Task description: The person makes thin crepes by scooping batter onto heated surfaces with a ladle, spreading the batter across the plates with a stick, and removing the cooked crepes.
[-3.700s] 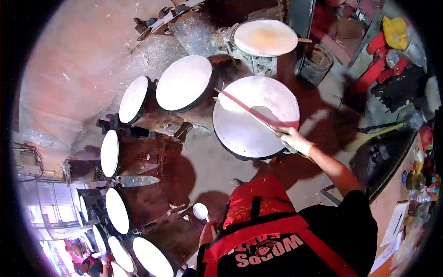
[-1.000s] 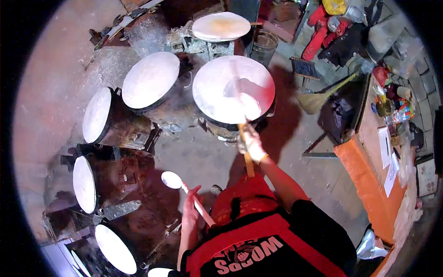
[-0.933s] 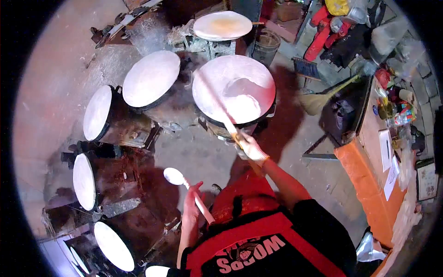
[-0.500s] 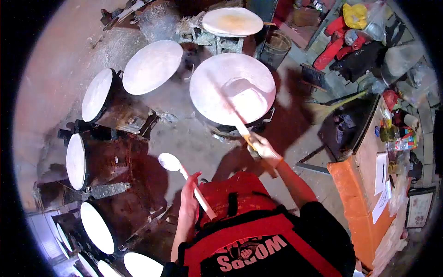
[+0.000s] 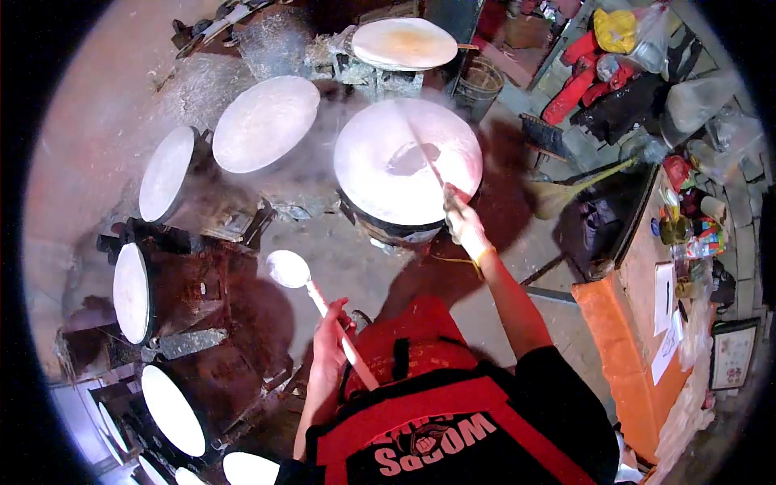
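My left hand (image 5: 330, 339) is closed round the handle of a white-coated ladle (image 5: 288, 268), held low at the left of the red apron. In my right hand (image 5: 467, 226), which wears a pale glove, is a thin wooden stick (image 5: 426, 153). The stick reaches over the round griddle (image 5: 364, 182) in front of me, its far end near the griddle's middle. White batter coats most of the griddle, with a greyer patch near the centre. Steam drifts at its left side.
More round white-topped griddles (image 5: 267, 125) curve away to the left and lower left. A browned round sheet (image 5: 404, 44) lies at the back. To the right are a bucket (image 5: 478, 85), a broom (image 5: 566, 192) and an orange-sided table (image 5: 618, 356) bearing papers and bottles.
My right hand has moved forward and up, nearer the griddle, and the stick has swung over its middle. The grey patch is smaller. The ladle is slightly further left.
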`<state>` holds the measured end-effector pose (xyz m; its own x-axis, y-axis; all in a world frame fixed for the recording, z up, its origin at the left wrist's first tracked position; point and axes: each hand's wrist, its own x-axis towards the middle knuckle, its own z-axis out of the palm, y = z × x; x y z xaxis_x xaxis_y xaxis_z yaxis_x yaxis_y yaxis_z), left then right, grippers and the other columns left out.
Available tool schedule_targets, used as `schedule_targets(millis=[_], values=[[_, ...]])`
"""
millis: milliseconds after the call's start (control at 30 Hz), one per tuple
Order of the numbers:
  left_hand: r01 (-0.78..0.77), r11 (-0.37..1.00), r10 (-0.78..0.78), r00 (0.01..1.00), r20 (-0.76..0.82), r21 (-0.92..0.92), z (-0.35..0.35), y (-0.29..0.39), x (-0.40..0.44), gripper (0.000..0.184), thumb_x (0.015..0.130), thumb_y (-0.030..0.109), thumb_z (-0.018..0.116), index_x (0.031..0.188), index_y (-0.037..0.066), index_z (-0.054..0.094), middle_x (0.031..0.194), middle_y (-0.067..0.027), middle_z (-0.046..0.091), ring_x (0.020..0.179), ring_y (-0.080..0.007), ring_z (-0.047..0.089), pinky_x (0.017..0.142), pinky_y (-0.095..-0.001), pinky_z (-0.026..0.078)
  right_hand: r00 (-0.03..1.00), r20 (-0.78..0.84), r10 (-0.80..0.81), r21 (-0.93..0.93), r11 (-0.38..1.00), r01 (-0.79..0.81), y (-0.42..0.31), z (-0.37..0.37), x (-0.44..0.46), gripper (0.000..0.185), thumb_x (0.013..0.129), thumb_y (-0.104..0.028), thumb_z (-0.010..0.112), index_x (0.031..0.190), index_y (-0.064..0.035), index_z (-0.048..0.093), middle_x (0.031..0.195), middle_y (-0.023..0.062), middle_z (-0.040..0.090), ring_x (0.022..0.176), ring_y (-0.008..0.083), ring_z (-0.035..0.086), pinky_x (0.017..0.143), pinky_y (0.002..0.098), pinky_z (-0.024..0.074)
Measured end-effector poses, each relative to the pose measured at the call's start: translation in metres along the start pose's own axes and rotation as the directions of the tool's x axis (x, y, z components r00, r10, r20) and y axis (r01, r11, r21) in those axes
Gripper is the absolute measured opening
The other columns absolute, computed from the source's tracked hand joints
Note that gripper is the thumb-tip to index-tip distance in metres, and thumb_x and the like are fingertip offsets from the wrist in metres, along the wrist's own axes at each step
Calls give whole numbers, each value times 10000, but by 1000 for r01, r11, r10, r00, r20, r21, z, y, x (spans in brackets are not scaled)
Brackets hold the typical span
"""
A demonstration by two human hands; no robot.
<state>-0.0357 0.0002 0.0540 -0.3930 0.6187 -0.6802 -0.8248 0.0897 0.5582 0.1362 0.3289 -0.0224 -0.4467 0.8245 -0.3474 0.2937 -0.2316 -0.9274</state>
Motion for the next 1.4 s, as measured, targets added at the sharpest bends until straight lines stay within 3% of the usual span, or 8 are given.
schedule_targets(millis=[133, 200, 300, 500, 700, 933, 1033, 1400], values=[[64, 990, -63, 998, 8, -125, 8, 25, -19, 177, 887, 162, 570, 1012, 38, 549, 672, 7, 454, 516, -63, 407, 442, -186, 351, 965, -258, -53, 327, 935, 139, -7, 5, -61, 372, 925, -165, 511, 1283, -66, 496, 998, 24, 617, 734, 100, 535, 662, 235, 445], [52, 993, -51, 999, 13, -109, 5, 28, -20, 138, 890, 143, 561, 981, 42, 541, 666, 8, 454, 465, -44, 360, 377, -177, 285, 893, -450, 14, 397, 899, 186, -6, 42, -66, 322, 913, -258, 553, 1225, -182, 548, 597, -121, 367, 435, 11, 317, 373, 193, 270], [55, 997, -51, 997, 62, -60, -1, 32, -18, 148, 894, 141, 550, 1001, 41, 524, 664, 7, 453, 463, -42, 355, 368, -174, 271, 926, -373, 60, 356, 931, 83, 14, 84, -32, 416, 883, -161, 583, 1266, -23, 497, 1149, 95, 598, 988, 131, 532, 897, 260, 396], [100, 995, -98, 992, 85, -24, -15, 36, -3, 157, 906, 147, 521, 1009, 36, 480, 673, -6, 456, 489, -61, 375, 389, -186, 291, 979, -204, 20, 301, 953, 43, -34, 58, -62, 304, 909, -226, 538, 1203, -147, 543, 527, -94, 342, 360, 29, 276, 322, 215, 215], [-72, 983, 68, 997, 26, 167, -2, 32, -7, 153, 897, 156, 531, 971, 28, 491, 703, -4, 467, 573, -93, 451, 460, -219, 366, 866, -386, -317, 30, 934, 356, 43, 88, -55, 321, 900, -116, 545, 1208, -27, 552, 1101, 33, 599, 990, 115, 524, 891, 228, 388], [-39, 948, 19, 998, 66, 316, 6, 49, -23, 194, 905, 174, 518, 1033, 29, 497, 756, -18, 489, 576, -87, 444, 457, -213, 355, 898, -429, 98, 259, 966, 19, -14, 29, -49, 304, 909, -238, 522, 1195, -141, 556, 550, -93, 348, 386, 26, 287, 341, 219, 235], [-46, 938, 15, 996, 92, 344, 2, 48, -26, 184, 911, 177, 507, 1023, 31, 486, 753, -13, 483, 557, -82, 434, 444, -208, 344, 832, -237, -501, -283, 855, 435, 37, 51, -57, 342, 926, -109, 495, 1265, -80, 520, 962, -35, 567, 646, 3, 451, 528, 161, 364], [-57, 881, -7, 991, 135, 469, 26, 55, -5, 169, 903, 191, 503, 969, 39, 467, 695, -9, 457, 521, -82, 429, 412, -222, 343, 984, 35, -176, -233, 956, 179, -14, 11, -70, 353, 906, -167, 519, 1232, -31, 520, 1016, 95, 642, 918, 118, 540, 822, 281, 426]])
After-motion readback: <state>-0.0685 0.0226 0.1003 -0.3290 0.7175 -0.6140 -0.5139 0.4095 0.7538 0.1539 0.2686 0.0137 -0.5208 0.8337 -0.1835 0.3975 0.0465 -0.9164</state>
